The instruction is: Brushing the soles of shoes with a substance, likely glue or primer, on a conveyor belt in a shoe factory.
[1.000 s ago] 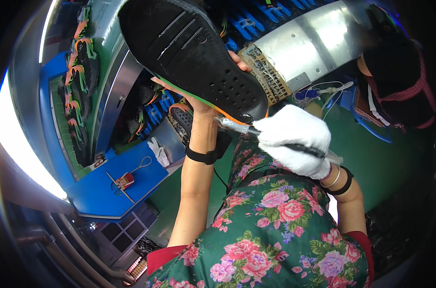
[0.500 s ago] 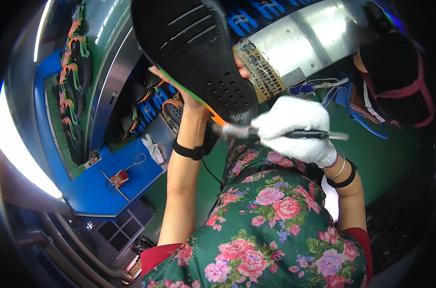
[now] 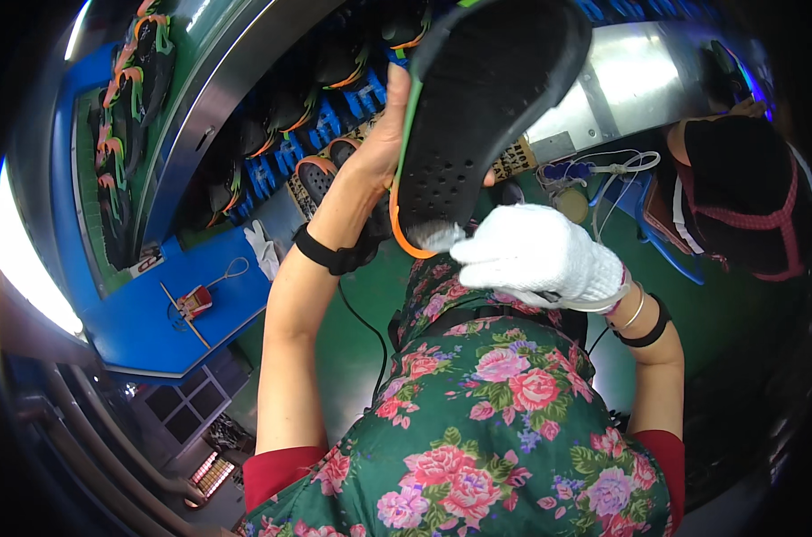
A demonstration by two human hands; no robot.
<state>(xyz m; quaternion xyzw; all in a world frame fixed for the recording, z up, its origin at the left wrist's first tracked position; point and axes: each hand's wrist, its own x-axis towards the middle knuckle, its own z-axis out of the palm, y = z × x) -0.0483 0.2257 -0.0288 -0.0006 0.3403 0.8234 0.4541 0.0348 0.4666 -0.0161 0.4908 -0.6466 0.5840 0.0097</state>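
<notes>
Overhead, head view only — a black shoe sole (image 3: 491, 116) with an orange-and-green rim is held up high, tread side toward the camera, well above the green tabletop (image 3: 370, 304).

Left hand (image 3: 383, 134) is bare, closed around the sole's left edge, thumb and fingers wrapped on the rim. Right hand (image 3: 535, 255) wears a white knit glove and is curled shut at the sole's lower end, a white pad or cloth pressed against the heel — what exactly it grips, cannot tell.

Handling, as a judgement: looks light, moulded foam or rubber, somewhat flexible, textured enough not to slip. Best held by the side rim, as the left hand has it, leaving the flat face free.

Edges and room: racks of similar soles (image 3: 128, 116) stand on the left, more along the blue rail (image 3: 272, 170) behind. A grey metal housing (image 3: 629, 85) sits just behind the sole's top. Another person in a dark cap (image 3: 741, 192) is close on the right — little side room there. Open space lies below, over the tabletop, toward the floral apron (image 3: 495, 421).
</notes>
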